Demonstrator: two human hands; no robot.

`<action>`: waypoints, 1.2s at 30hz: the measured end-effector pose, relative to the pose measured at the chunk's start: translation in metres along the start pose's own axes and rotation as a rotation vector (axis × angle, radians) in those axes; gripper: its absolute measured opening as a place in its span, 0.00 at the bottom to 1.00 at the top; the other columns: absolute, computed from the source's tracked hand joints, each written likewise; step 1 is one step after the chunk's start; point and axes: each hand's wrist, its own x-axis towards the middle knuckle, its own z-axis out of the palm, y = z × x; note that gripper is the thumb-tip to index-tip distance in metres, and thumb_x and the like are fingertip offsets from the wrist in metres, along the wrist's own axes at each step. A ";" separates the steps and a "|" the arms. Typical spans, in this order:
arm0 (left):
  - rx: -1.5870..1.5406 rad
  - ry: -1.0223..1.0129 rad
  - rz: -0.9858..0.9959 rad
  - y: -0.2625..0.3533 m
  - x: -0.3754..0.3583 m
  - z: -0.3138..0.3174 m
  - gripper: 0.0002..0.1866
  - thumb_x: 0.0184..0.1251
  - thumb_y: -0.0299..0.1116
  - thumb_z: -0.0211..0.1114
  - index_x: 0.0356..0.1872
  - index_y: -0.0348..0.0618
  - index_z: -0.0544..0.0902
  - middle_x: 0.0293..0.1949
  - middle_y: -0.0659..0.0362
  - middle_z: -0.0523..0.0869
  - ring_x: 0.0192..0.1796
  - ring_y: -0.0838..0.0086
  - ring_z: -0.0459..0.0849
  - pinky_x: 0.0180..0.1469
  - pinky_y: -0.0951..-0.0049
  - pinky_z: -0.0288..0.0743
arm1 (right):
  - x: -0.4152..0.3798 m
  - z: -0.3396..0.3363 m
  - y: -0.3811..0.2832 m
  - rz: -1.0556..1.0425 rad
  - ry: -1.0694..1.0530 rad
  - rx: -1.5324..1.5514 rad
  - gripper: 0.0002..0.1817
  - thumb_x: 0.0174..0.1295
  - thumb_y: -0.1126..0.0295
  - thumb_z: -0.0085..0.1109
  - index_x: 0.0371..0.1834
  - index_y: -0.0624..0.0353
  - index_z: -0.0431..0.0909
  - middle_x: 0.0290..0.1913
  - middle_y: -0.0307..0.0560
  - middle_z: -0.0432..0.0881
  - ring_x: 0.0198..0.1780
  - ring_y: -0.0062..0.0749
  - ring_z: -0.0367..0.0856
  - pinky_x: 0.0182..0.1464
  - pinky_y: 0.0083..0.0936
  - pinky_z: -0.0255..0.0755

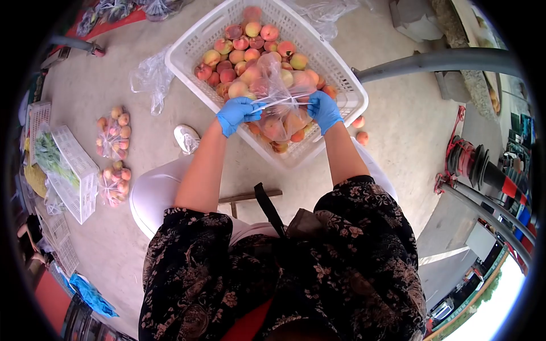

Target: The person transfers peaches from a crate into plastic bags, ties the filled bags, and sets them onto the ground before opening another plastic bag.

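Note:
Both of my hands wear blue gloves and pull at the gathered neck of a clear plastic bag (276, 116) with peaches inside. My left hand (239, 113) pinches a twisted end of the bag on the left. On the other side my right hand (324, 109) grips the opposite end, and the plastic is drawn taut between them, crossing in the middle. The bag rests on loose peaches (247, 48) in a white plastic crate (187, 42). Fingertips are partly hidden by gloves and film.
Filled bags of peaches (114, 133) sit on the floor at left, beside a white crate (79, 176) with greens. An empty clear bag (154, 77) lies left of the peach crate. A grey metal pole (438, 62) reaches in from the right. Two peaches (362, 137) lie by the crate.

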 end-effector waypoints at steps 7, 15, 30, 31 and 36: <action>-1.189 -0.040 0.111 -0.018 0.005 0.038 0.08 0.53 0.24 0.54 0.34 0.36 0.79 0.43 0.52 0.82 0.48 0.59 0.79 0.56 0.57 0.72 | -0.010 0.013 0.001 0.067 -0.343 0.522 0.10 0.50 0.70 0.51 0.13 0.54 0.67 0.12 0.35 0.60 0.17 0.24 0.60 0.22 0.22 0.60; -1.194 -0.214 0.256 0.010 -0.015 0.036 0.05 0.51 0.27 0.55 0.18 0.44 0.73 0.24 0.61 0.78 0.29 0.71 0.74 0.50 0.64 0.70 | -0.046 0.034 -0.043 0.207 -0.541 -0.562 0.11 0.57 0.68 0.48 0.19 0.55 0.74 0.11 0.31 0.55 0.12 0.18 0.50 0.16 0.16 0.43; -0.583 0.014 -0.005 0.035 0.005 -0.044 0.14 0.58 0.35 0.55 0.13 0.47 0.70 0.14 0.64 0.70 0.22 0.75 0.71 0.23 0.74 0.65 | 0.041 0.039 -0.057 0.210 -0.094 0.377 0.10 0.51 0.75 0.42 0.14 0.59 0.60 0.15 0.45 0.64 0.19 0.35 0.64 0.26 0.30 0.70; -0.658 -0.049 -0.019 0.034 0.009 -0.047 0.13 0.58 0.35 0.54 0.15 0.46 0.72 0.15 0.63 0.71 0.22 0.75 0.72 0.22 0.73 0.65 | 0.039 0.037 -0.058 0.201 -0.085 0.372 0.09 0.51 0.74 0.42 0.14 0.59 0.61 0.16 0.46 0.65 0.20 0.36 0.65 0.26 0.30 0.71; -0.939 0.043 -0.097 0.028 0.017 -0.044 0.06 0.57 0.32 0.52 0.26 0.43 0.75 0.25 0.60 0.80 0.27 0.69 0.77 0.25 0.71 0.71 | 0.060 0.021 -0.049 0.220 -0.065 0.573 0.08 0.49 0.72 0.43 0.14 0.58 0.63 0.16 0.45 0.69 0.21 0.38 0.71 0.29 0.33 0.75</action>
